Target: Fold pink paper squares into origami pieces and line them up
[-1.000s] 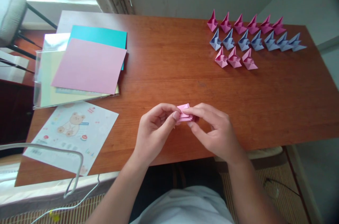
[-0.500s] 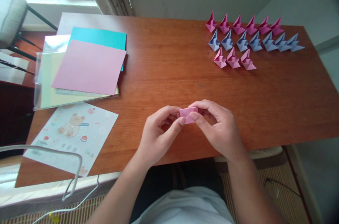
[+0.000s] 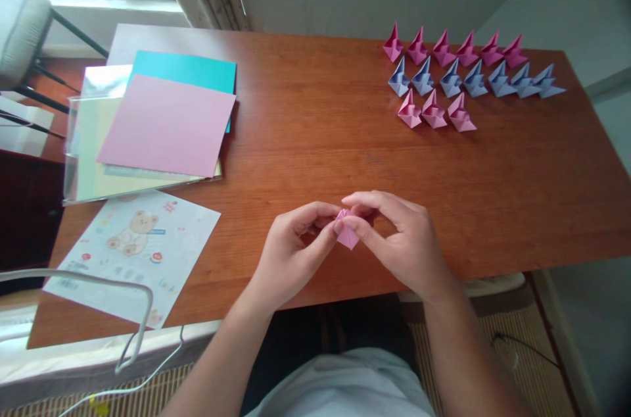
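Note:
A small folded pink paper piece [image 3: 348,236] is pinched between both hands just above the front part of the wooden table [image 3: 305,134]. My left hand [image 3: 293,256] grips its left side with thumb and fingers closed. My right hand [image 3: 399,243] pinches its right side, fingers curled over the top. Most of the paper is hidden by the fingers; only a pointed lower corner shows.
Rows of finished pink origami pieces [image 3: 434,111] and blue origami pieces [image 3: 451,80] stand at the back right. At the left lie a pink sheet [image 3: 165,124], a teal sheet [image 3: 185,68], a clear sleeve and a bear-printed sheet [image 3: 133,249]. A white cable loops near the front left edge.
The pink paper has been squeezed and turned between my fingers: earlier a flat strip showed on top, now only a pointed corner hangs below. Both hands stayed in place.

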Tool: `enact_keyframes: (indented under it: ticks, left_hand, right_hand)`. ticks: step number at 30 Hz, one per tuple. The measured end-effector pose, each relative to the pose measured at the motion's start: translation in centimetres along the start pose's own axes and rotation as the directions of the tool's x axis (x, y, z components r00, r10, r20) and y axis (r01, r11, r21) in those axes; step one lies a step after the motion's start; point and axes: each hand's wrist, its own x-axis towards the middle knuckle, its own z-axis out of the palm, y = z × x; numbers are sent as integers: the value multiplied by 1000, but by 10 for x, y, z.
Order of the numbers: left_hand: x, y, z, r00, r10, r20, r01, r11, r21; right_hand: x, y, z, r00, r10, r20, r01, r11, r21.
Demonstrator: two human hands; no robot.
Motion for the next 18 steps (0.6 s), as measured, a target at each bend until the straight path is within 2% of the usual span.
enact_keyframes:
  ticks: [6,11,14,18]
  left_hand:
    - [-1,2,-1,1000,-6,-23,6,1000,9]
    - [1,4,-1,995,-24,-100,18,998,-53]
    - [1,6,0,995,-44,-87,38,997,-64]
    - [-1,7,1,996,-54,-70,49,996,-72]
  right_hand:
    - [-2,2,-2,1000,10,-10,-10,1000,-9]
    - [-9,6,-2,998,56,-6,-55,995,85]
    - [-10,5,0,997,74,-12,-72,990,118]
    - [-7,1,0,999,38,13,-39,994,101]
